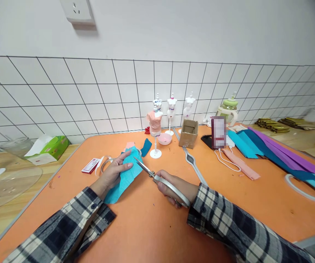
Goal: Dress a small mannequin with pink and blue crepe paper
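Note:
My left hand (115,171) grips a turquoise piece of crepe paper (127,179), its thumb lying on top. In my right hand (182,185) is a pair of scissors (149,171), with silver blades and pale grey handles. The blades point left, at the right edge of the crepe paper; whether they are parted is hard to tell. Just behind stands a small white dress form (155,146) wrapped in peach crepe paper (155,124). A dark teal scrap (146,147) lies beside it.
Behind are more mini dress forms (172,109), a pink bowl (164,138) and an open cardboard box (188,134). To the right lie purple strips (283,149), a peach strip (242,165) and a white cord (230,168). A green tissue pack (57,148) is at left.

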`<state>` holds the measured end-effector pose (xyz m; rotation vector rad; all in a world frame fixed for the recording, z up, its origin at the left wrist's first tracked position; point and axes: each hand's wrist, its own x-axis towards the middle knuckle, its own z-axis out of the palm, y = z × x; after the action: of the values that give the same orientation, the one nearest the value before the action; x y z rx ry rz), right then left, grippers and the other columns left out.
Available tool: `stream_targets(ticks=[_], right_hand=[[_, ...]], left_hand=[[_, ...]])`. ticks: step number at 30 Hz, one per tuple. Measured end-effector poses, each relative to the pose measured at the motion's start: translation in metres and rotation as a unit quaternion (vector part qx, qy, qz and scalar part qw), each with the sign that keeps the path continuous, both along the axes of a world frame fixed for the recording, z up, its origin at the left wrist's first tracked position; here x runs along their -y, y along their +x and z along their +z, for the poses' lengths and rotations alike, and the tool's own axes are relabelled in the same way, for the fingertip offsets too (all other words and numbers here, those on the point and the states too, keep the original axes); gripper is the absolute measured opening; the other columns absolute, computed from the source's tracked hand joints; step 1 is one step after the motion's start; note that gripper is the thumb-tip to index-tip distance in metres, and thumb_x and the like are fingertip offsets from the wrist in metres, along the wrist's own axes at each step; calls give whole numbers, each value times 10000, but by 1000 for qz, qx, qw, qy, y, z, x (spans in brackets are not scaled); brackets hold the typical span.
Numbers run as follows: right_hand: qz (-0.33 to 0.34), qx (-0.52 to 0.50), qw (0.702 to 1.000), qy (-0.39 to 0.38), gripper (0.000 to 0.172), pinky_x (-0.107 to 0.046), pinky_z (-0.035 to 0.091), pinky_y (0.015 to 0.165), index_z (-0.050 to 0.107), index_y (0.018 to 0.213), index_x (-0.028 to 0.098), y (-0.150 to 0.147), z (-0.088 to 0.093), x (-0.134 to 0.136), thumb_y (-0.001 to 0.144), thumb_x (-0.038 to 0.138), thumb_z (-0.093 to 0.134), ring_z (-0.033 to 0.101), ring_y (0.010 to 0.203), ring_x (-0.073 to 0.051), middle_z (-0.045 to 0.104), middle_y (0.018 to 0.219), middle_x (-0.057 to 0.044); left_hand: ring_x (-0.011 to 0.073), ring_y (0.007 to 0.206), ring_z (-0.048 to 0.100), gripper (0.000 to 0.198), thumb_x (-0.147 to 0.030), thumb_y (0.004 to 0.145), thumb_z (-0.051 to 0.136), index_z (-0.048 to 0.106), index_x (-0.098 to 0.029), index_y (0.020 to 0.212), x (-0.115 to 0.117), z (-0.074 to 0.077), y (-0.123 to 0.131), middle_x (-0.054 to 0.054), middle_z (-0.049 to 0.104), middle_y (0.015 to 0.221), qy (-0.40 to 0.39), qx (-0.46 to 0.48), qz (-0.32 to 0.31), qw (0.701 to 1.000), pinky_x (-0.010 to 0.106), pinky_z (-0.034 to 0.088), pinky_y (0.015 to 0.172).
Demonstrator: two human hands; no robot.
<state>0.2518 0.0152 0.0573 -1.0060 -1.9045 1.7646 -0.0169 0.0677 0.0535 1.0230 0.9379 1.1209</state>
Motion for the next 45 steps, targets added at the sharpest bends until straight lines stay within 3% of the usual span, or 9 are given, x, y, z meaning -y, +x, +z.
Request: stream_targets(ticks=[11,19,25,29,33,39,45], right_hand=[[3,5,1000,17,548,-146,359,326,385,1076,260,-1,-1,1,852,755,451,386,372,-53,377,572,117],[9,-36,999,20,527,-138,330,289,384,1021,254,-4,-1,0,838,731,512,378,336,-39,402,597,120],[-13,-48,999,-14,495,-165,337,271,404,1041,267,-7,-11,-6,849,707,526,377,310,-49,388,597,123],[-33,-31,999,4,501,-170,338,291,414,1054,257,-8,-9,-6,840,684,565,369,334,-37,420,647,112],[-7,-6,1000,20,490,-145,318,335,402,1097,240,-7,-4,-4,869,645,560,353,373,-25,416,633,115],[10,-15,1000,10,511,-139,327,318,359,1082,260,-6,-7,-1,880,721,443,361,371,-43,369,589,126],[1,-12,1000,-2,536,-145,336,301,349,1072,257,-8,-4,0,859,736,466,369,365,-49,368,581,127]], left_hand=[[234,797,727,836,-241,603,870,560,-247,1379,2,-1,2,71,754,1074,-5,-2,-30,1000,285,569,691],[184,736,710,831,-222,557,900,597,-218,1331,0,-7,4,39,767,909,-13,1,-15,1000,233,563,660],[186,780,718,804,-252,627,870,563,-238,1370,0,-6,4,64,762,1032,-18,29,-35,999,248,574,719],[180,771,713,782,-280,680,839,537,-223,1399,-1,-6,4,82,757,1035,4,36,-42,998,235,566,694],[149,692,695,824,-224,671,842,506,-237,1423,-2,-7,4,62,760,987,18,31,-58,998,217,560,650],[143,667,692,750,-226,686,830,558,-250,1384,-1,-6,4,52,762,974,13,43,-69,997,208,562,639],[150,695,693,764,-215,709,813,526,-267,1415,0,-9,6,55,755,996,16,33,-78,996,227,569,666]])
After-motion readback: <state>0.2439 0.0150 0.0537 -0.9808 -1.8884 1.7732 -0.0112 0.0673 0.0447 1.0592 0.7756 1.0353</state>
